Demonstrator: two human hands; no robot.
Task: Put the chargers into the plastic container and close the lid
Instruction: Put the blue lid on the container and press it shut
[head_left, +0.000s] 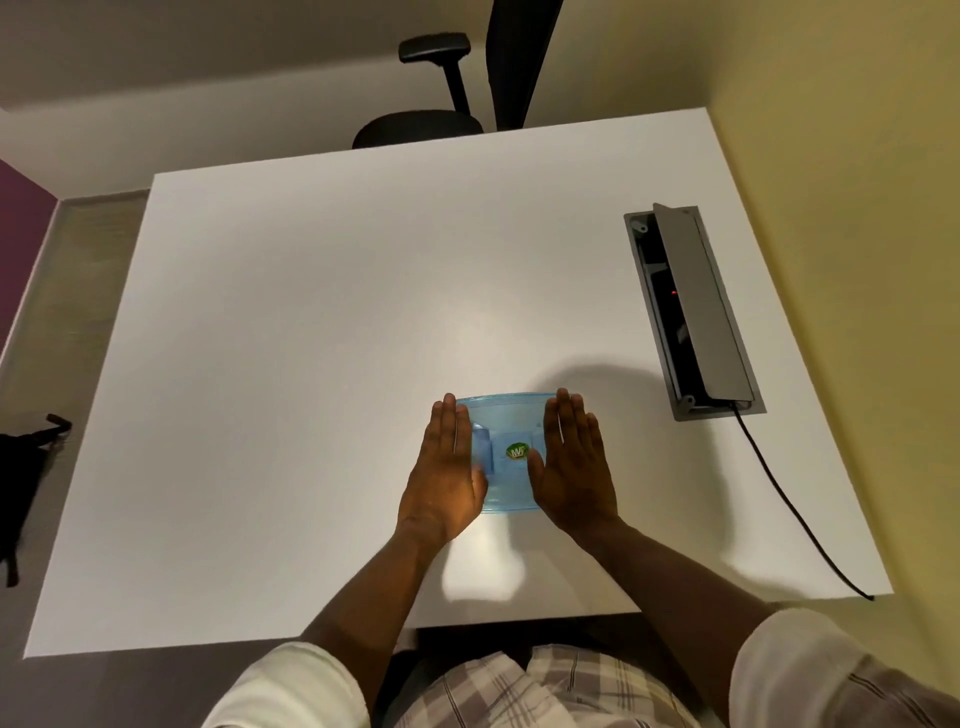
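Note:
A clear blue plastic container (511, 415) sits on the white table near me, its blue lid on top with a round green sticker in the middle. Pale shapes show faintly through the lid; I cannot tell what they are. My left hand (447, 467) lies flat, fingers extended, on the lid's left side. My right hand (571, 462) lies flat in the same way on its right side. Both palms rest on the lid without gripping anything. No charger lies loose on the table.
A grey cable box (691, 312) with its flap up is set into the white table (337, 312) at the right; a black cable (795, 509) runs from it over the front edge. A black office chair (431, 124) stands beyond the far edge.

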